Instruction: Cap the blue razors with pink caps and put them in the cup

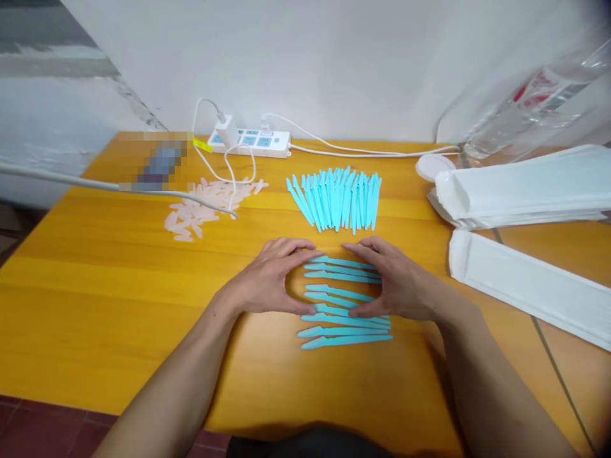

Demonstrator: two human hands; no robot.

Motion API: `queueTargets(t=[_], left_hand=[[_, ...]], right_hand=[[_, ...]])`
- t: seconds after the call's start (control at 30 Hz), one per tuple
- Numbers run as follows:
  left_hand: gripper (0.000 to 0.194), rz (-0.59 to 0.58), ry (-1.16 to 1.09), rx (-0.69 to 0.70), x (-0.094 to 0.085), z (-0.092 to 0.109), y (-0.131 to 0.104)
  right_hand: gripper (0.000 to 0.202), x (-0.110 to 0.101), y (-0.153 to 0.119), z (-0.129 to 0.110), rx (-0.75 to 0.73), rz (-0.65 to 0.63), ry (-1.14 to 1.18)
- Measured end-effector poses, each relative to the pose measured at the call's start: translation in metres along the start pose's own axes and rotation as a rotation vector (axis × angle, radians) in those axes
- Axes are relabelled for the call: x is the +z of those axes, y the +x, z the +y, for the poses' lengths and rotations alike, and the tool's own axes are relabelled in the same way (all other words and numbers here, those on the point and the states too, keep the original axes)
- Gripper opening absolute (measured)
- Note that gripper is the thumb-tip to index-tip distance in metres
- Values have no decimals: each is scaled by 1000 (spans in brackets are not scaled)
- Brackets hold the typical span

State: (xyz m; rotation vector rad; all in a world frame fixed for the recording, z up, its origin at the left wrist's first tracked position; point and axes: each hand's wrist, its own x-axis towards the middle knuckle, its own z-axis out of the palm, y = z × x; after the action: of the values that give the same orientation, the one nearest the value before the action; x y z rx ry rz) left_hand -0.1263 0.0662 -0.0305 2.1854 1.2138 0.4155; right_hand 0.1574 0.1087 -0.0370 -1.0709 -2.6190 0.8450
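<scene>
Several turquoise eyebrow razors (344,339) lie side by side in a column on the table in front of me, blade ends to the left. My left hand (270,277) curves around their left ends, thumb and fingers apart. Opposite it, my right hand (403,280) arches over the right ends, also with thumb and fingers spread, hiding part of some handles. Neither hand is closed on a razor; whether the fingertips touch them I cannot tell. Behind the hands, a second batch of turquoise razors (337,200) lies close together, pointing away from me.
Small pale pink pieces (193,213) lie heaped at the left. Behind them are a power strip (272,143) and white cables (344,151). White packages (529,184), a round lid (434,166) and a plastic bottle (515,114) occupy the right. A cable (95,182) crosses the left side.
</scene>
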Motion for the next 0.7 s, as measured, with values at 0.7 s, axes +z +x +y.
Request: queueTargets(t=[0.7], left_hand=[[83, 31, -14, -4, 4, -4, -1]], right_hand=[[104, 5, 2, 1, -4, 12, -65]])
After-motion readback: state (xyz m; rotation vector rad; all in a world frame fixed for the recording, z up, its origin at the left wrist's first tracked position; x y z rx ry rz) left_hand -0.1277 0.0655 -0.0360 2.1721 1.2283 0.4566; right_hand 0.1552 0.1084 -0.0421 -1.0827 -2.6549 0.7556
